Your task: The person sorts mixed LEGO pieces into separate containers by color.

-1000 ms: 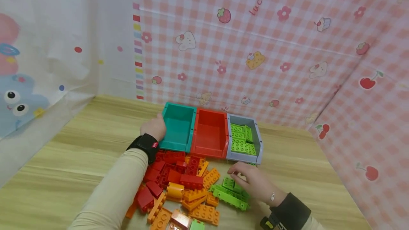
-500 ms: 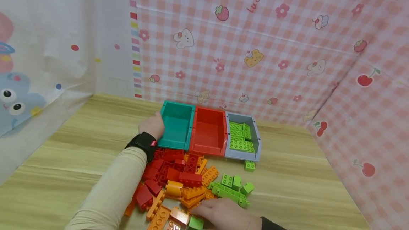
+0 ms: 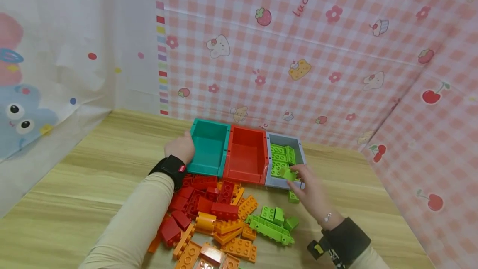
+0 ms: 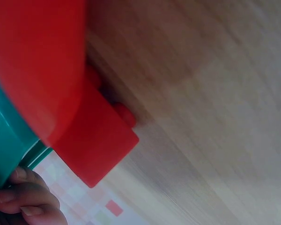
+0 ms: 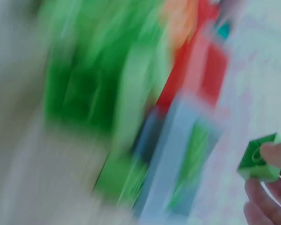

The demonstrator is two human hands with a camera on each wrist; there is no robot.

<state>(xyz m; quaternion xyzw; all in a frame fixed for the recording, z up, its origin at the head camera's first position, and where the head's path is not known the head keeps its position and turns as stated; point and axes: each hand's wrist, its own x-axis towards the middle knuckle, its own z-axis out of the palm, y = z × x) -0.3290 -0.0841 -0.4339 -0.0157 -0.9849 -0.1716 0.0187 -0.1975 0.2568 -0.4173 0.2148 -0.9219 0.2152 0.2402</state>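
My right hand (image 3: 313, 192) pinches a small green building brick (image 3: 288, 174) over the front of the grey bin (image 3: 275, 181). In the right wrist view that brick (image 5: 250, 164) sits between thumb and fingertips. Flat green bricks (image 3: 278, 157) lie inside this bin. At the far left of the bin row, my left hand (image 3: 180, 149) grips the side wall of the teal bin (image 3: 205, 168). Curled fingers (image 4: 30, 199) show against the teal wall in the left wrist view. A red bin (image 3: 244, 173) stands in the middle, with nothing in it.
Red bricks (image 3: 224, 210) and orange bricks (image 3: 239, 248) lie heaped before the teal and red bins. Loose green bricks (image 3: 269, 229) lie to their right, one green brick (image 3: 293, 196) at the grey bin's front. A checked cloth wall (image 3: 239, 69) rises behind the bins.
My right hand went down to the front of the pile, then came up to the grey bin with a green brick. The left hand stayed at the teal bin.
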